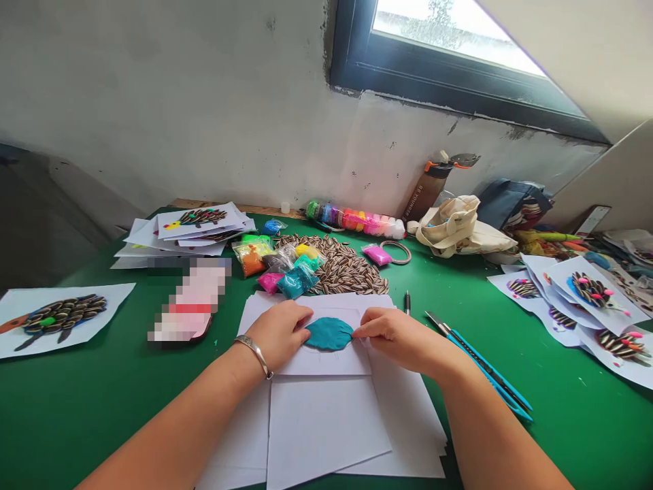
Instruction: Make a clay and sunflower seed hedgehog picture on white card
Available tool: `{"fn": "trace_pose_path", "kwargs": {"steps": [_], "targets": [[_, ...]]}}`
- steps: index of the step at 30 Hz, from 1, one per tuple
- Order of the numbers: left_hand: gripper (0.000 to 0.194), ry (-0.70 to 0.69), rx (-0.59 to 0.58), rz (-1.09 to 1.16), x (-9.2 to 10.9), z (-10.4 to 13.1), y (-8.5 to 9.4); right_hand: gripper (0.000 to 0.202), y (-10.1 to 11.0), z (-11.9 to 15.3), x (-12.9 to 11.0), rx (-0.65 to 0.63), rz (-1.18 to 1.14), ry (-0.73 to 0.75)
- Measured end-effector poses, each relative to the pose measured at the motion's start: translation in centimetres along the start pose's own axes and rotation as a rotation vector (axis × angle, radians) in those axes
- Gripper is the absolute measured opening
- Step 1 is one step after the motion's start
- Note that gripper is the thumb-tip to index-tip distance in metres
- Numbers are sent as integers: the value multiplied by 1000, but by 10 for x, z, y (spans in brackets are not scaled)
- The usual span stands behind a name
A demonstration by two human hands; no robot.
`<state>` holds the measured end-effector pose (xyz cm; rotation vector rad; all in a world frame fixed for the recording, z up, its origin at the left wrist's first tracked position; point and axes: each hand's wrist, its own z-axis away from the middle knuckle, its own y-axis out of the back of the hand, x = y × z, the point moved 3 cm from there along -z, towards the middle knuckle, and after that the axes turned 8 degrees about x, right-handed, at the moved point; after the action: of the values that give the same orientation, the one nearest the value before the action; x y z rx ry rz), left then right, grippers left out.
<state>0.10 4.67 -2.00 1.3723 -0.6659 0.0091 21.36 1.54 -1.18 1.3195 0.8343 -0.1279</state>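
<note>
A flat oval of teal modelling clay lies on a white sheet of paper with faint pencil lines around it. My left hand, a silver bangle at its wrist, rests on the sheet with thumb and index finger apart, the thumb touching the clay's left edge. At the right edge of the oval, my right hand has its fingers curled and thumb and index finger pressed together on the clay, where small creases show. More white sheets are stacked underneath.
Behind the paper are a heap of sunflower seeds and bagged clay packets. Blue scissors and a cutter lie right, near a pen. Seed pictures lie at both sides. A bottle stands by the wall.
</note>
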Motion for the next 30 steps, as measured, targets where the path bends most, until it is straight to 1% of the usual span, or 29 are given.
{"fn": "trace_pose_path", "kwargs": {"steps": [3,6,11,16,21,30], "targets": [[23,4,0,10,-1,0,-1,39,2,0,2,3,-59,-31],[24,8,-2,14,-2,0,-1,41,4,-2,3,35,-88,-61],[21,12,-2,13,-1,-1,0,38,2,-2,2,21,-32,-30],[23,11,-3,21,-2,-1,-1,37,2,0,0,1,-7,-7],[20,9,-6,15,-1,0,-1,36,4,-1,-1,39,-26,-23],[21,13,-11,15,0,-2,1,39,-2,2,-4,-25,23,20]]}}
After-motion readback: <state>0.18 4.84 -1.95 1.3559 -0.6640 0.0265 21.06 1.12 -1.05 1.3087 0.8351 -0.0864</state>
